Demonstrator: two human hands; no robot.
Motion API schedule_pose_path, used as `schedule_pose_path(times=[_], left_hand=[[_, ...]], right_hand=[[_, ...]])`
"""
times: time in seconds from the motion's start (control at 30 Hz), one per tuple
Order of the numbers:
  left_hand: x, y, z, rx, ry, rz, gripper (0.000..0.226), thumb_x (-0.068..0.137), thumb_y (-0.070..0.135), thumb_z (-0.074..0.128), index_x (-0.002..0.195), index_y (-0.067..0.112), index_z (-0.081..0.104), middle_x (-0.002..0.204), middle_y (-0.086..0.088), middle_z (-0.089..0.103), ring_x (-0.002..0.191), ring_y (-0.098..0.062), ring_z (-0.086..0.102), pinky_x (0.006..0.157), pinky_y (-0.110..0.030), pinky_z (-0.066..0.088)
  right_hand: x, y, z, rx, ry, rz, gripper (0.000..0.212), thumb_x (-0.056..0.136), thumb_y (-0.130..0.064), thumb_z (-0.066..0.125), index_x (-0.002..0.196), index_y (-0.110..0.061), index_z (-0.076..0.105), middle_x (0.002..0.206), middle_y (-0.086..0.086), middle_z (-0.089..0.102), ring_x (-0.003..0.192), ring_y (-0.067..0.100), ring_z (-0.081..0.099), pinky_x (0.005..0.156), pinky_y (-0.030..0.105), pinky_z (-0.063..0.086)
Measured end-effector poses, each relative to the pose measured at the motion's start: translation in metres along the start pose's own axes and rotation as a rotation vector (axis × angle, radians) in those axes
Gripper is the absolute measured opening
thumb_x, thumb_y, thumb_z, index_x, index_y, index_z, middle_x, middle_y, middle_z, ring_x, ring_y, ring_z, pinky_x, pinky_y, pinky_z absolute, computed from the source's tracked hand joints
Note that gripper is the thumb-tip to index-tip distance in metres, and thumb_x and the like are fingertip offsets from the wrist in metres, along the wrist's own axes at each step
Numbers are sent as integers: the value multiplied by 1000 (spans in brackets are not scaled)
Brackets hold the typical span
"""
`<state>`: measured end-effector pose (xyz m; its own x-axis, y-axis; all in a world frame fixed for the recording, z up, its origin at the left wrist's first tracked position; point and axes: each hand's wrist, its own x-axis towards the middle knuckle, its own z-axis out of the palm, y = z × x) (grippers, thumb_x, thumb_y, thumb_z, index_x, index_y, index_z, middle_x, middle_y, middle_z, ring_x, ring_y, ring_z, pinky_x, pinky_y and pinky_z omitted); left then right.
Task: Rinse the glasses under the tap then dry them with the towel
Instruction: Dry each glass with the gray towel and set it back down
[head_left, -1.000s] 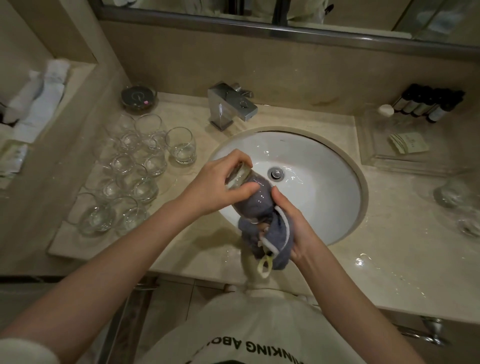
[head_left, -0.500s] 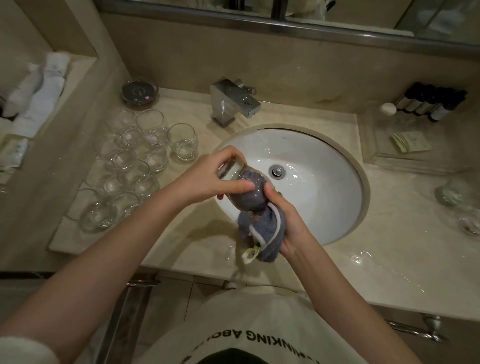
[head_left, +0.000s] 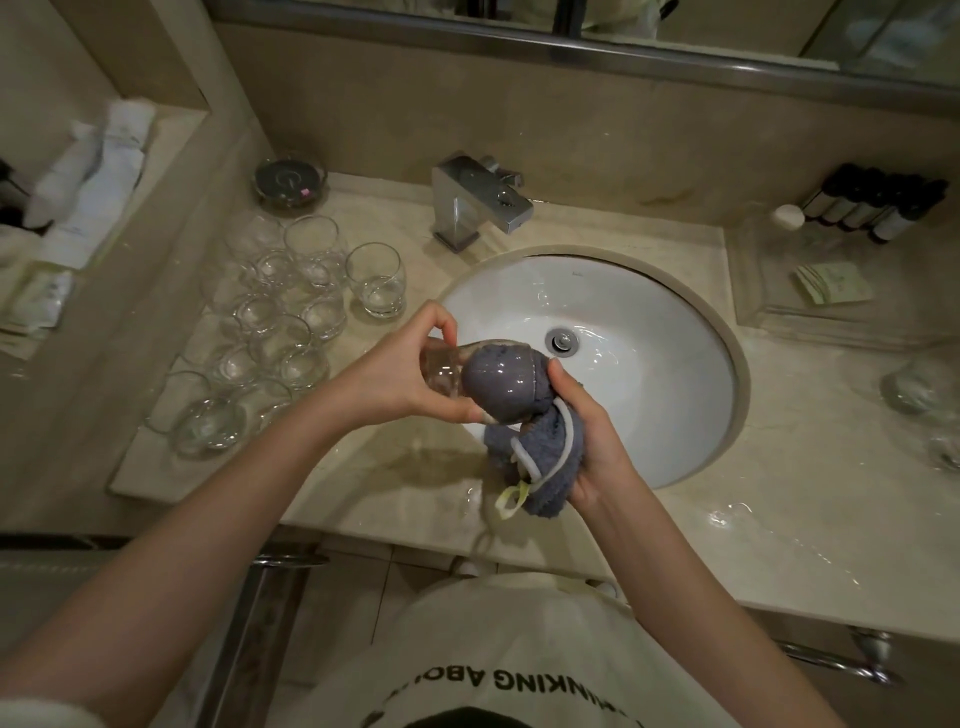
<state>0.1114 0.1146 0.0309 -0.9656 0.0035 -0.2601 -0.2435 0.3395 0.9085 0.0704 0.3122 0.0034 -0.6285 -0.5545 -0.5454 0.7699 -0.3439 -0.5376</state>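
Curling round the base end of one glass (head_left: 470, 376), the fingers of my left hand (head_left: 402, 374) hold it on its side over the front-left rim of the sink (head_left: 675, 332). My right hand (head_left: 597, 436) grips one grey towel (head_left: 535, 457), part of it stuffed inside the glass and showing through the wall, the rest bunched in the palm with its white cord and yellow loop hanging at six o'clock.

Out from the hands, at about ten o'clock, a cluster of clear glasses (head_left: 283, 322) stands on the counter (head_left: 395, 483); I count roughly a dozen, though overlaps make the exact number hard to tell. One more stands apart (head_left: 375, 280) at their right edge. One tap (head_left: 480, 200) sits at twelve o'clock. At two o'clock a row of dark bottles (head_left: 872, 210) lies, about five. At three o'clock more glassware (head_left: 924, 387) is blurred.

Against a second ago, the glass has tipped from mouth-down toward lying flat, base to the left, and the towel fills more of it.
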Motion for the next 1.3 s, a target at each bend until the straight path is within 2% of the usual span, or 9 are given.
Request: schedule_pose_path(times=[0.07,0.2,0.3,0.43,0.6,0.73,0.97,1.13,1.3], left_hand=[[-3,-1,1,38,9,-21,69,51,30,93,95,26,39,89,-1,67,62,1,55,64,-18,46],[-5,-9,4,60,19,-61,69,57,21,93,102,33,41,97,4,69,84,-11,63,74,-20,46],[-9,-21,9,2,53,-86,79,43,35,90,107,39,44,103,4,68,93,-13,66,78,-18,50],[-14,-45,15,-211,233,-148,93,29,38,86,115,39,49,109,0,60,94,-10,67,77,-22,56],[-7,-62,20,-224,522,-200,95,28,36,91,113,34,51,107,9,60,99,-11,63,85,-28,52],[7,-73,22,-244,702,-234,90,49,8,96,121,28,45,110,8,55,104,-18,59,94,-38,51],[24,-86,25,-257,812,-289,95,60,9,92,139,14,39,124,-1,51,105,-15,51,100,-34,45],[35,-88,27,-326,882,-308,90,66,2,87,141,15,39,125,-5,48,108,-14,46,59,3,36],[47,-89,27,-323,940,-356,87,70,5,85,142,20,38,125,-8,48,105,-16,47,54,-1,37]], right_hand=[[-1,0,0,16,2,1,63,80,-38,60,129,3,55,105,18,67,84,25,69,73,32,57],[-4,2,5,57,33,-5,50,84,-40,53,112,-1,67,97,15,72,83,24,70,72,31,58],[-7,-3,6,97,100,-50,52,96,-45,39,90,-8,76,88,12,71,74,28,68,58,28,57],[-10,-16,1,149,183,-86,50,98,-53,34,99,-14,66,76,4,67,53,20,63,47,21,51],[-10,-10,-3,102,125,-89,71,97,-55,30,63,-16,78,62,3,68,48,17,65,46,20,50],[-6,-8,-4,82,106,-77,69,96,-56,31,67,-15,80,65,6,68,52,20,66,48,23,51],[-6,-6,-13,140,149,-81,61,93,-55,39,78,-13,80,77,7,70,63,19,68,57,25,54],[-8,-6,-19,167,137,-68,56,88,-54,46,83,-10,80,84,10,71,67,22,69,62,28,56],[-9,-5,-25,173,156,-49,53,89,-52,48,109,-6,68,90,13,71,75,24,70,70,32,58]])
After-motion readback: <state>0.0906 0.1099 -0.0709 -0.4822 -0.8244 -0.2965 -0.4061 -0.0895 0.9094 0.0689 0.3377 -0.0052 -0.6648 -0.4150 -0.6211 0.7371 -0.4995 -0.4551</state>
